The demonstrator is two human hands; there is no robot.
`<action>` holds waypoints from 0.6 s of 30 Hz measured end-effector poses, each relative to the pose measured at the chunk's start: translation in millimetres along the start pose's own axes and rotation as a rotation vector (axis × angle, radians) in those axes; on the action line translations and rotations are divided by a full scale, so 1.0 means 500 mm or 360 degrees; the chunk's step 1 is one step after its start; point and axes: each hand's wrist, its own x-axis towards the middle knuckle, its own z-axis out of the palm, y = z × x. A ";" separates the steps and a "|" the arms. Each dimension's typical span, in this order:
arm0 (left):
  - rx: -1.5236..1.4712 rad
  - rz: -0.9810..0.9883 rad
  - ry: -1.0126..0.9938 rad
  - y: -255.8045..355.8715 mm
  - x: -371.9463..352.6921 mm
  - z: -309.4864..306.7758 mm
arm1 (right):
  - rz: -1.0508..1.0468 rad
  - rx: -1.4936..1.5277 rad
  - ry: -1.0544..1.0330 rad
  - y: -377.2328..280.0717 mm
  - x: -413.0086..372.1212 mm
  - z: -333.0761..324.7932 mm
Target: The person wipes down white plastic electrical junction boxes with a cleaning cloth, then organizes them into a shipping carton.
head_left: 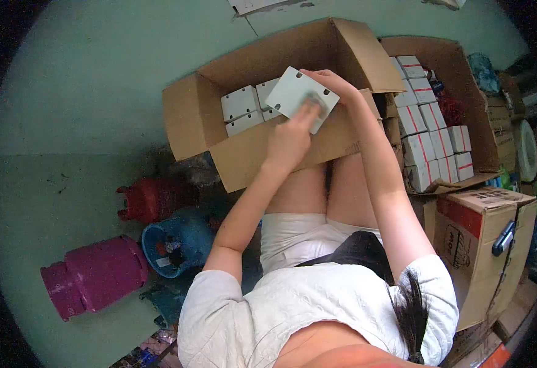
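Note:
A white square plate or box [293, 95] with dark slots at its corners is tilted above the open cardboard box [244, 165]. My right hand [333, 83] grips its upper right edge, fingers partly hidden behind it. Against its face, near the lower right side, my left hand [291, 138] presses with fingers together and blurred by motion. A small dark, smeared thing lies at those fingertips; I cannot make out what it is. Inside the cardboard box, similar white boxes [239, 103] stand at the left.
To the right, another carton [483, 116] holds several white boxes with red stripes. A closed carton [464, 239] with a blue-black tool [503, 238] is below it. Purple [100, 276], blue [182, 239] and red [158, 199] cylinders are at the left, by the green wall [66, 110].

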 end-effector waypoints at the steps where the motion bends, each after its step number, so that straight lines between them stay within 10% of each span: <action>1: -0.0023 0.0035 -0.0189 0.027 -0.011 -0.026 | -0.0027 0.0002 -0.0011 0.007 0.001 -0.002; 7: -0.0154 -0.0422 0.0320 -0.052 0.013 -0.027 | -0.0024 -0.0078 0.0059 0.020 0.004 0.002; 13: 0.0037 0.0035 -0.0435 0.034 -0.041 -0.065 | -0.0040 -0.0092 0.0059 0.008 -0.001 -0.003; 18: 0.0039 -0.0010 0.0068 -0.065 -0.037 -0.015 | -0.0024 -0.0034 0.0019 0.021 0.004 -0.003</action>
